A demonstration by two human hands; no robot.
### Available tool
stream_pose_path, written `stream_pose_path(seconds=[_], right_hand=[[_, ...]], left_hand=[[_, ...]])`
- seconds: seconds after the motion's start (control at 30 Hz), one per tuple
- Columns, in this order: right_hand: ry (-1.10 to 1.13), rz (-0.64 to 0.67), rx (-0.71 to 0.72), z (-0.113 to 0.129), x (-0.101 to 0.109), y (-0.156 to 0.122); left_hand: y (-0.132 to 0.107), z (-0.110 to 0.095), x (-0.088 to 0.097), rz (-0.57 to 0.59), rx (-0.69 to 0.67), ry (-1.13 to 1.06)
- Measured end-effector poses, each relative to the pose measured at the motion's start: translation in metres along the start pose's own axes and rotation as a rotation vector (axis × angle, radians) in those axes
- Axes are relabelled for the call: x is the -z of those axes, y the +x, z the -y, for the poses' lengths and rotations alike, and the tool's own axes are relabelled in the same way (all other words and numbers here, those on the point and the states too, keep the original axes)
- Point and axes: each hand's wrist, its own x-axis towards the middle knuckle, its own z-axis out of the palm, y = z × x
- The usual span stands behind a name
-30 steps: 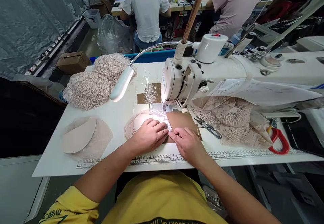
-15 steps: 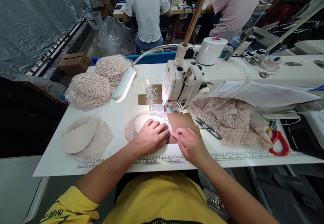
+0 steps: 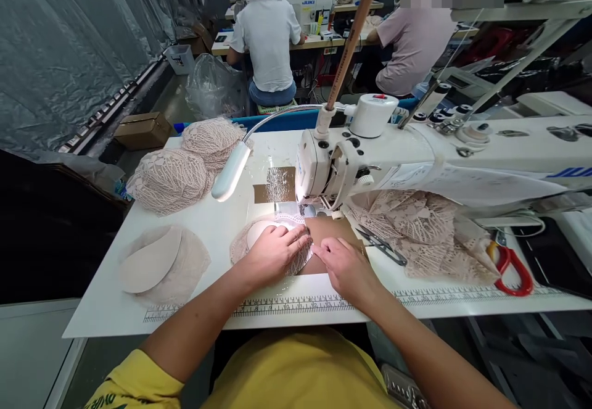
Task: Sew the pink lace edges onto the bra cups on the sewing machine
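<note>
Under the head of the white sewing machine (image 3: 311, 165) lies a beige lace piece (image 3: 239, 243) with a smooth, pale oval pad (image 3: 257, 231) on it. My left hand (image 3: 276, 250) rests on the lace and pad, its fingers stretched out and lying flat. At the lace's right edge, my right hand (image 3: 345, 268) has thumb and forefinger pinched together on the border. Brown tape (image 3: 333, 231) covers the machine bed beneath the fingers. The needle area is just beyond my left fingertips, and its details are too small to make out.
Thread snips (image 3: 383, 247) and red-handled scissors (image 3: 514, 272) lie to the right, near bunched lace (image 3: 416, 224). Stacked lace cups (image 3: 169, 181) and another pad on fabric (image 3: 152, 261) sit left. A lamp (image 3: 232, 171) overhangs the table. Two people sit working beyond.
The head view has tilted up, so everything appears lower. More of the lace shows below my left fingers, beside the right fingertips. Both hands stay at the lace.
</note>
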Motion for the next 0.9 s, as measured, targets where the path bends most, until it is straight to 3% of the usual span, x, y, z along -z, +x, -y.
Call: stream_pose_path(seconds=[0.23, 0.53, 0.9], right_hand=[[-0.029, -0.041, 0.016, 0.000, -0.003, -0.001], [-0.034, -0.051, 0.034, -0.001, -0.003, -0.001], [-0.048, 0.090, 0.017, -0.002, 0.016, 0.026]], left_hand=[[0.008, -0.001, 0.003, 0.040, 0.006, 0.042], [0.007, -0.001, -0.001, -0.041, 0.023, -0.061], [0.017, 0.030, -0.008, -0.008, -0.018, -0.047]])
